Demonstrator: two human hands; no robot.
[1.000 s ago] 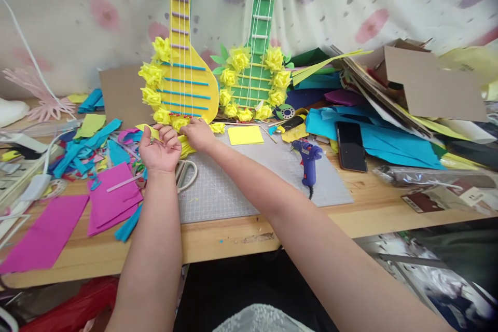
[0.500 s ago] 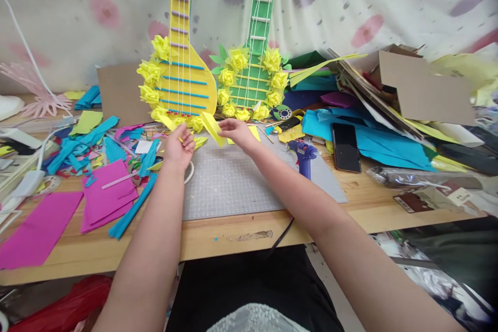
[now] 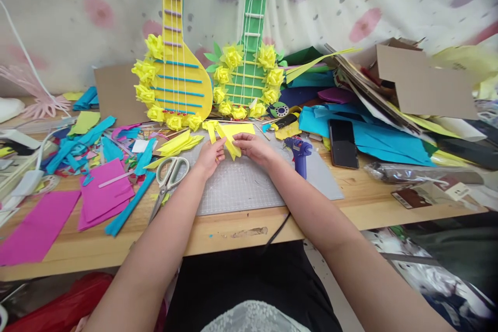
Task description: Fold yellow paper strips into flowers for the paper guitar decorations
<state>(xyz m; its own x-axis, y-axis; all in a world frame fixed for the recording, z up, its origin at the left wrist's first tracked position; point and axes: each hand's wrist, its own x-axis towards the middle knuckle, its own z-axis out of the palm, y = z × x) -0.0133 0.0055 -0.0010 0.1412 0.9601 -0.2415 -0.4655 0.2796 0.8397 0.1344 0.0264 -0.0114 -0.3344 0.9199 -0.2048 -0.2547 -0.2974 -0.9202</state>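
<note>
Over the grey cutting mat (image 3: 249, 194) my two hands are close together. My left hand (image 3: 211, 156) pinches a narrow yellow paper strip (image 3: 211, 132). Its neighbour, my right hand (image 3: 254, 148), has its fingertips closed on a folded yellow paper piece (image 3: 232, 149), which crosses near the strip. Whether the two pieces touch is hard to make out. Scissors (image 3: 169, 176) lie left of my left forearm, with more yellow strips (image 3: 179, 143) beyond them. Behind my hands a flat yellow sheet (image 3: 239, 128) rests on the mat.
A yellow paper guitar (image 3: 190, 80) and a green one (image 3: 247, 80), both with yellow paper flowers, lean at the back. A blue glue gun (image 3: 299, 154) and phone (image 3: 343, 143) are on the right. Magenta sheets (image 3: 107, 192) and scraps cover the left.
My left hand has moved right with its yellow strip, uncovering the scissors and strips. My right hand has shifted slightly right and down, so the yellow pieces are now close together.
</note>
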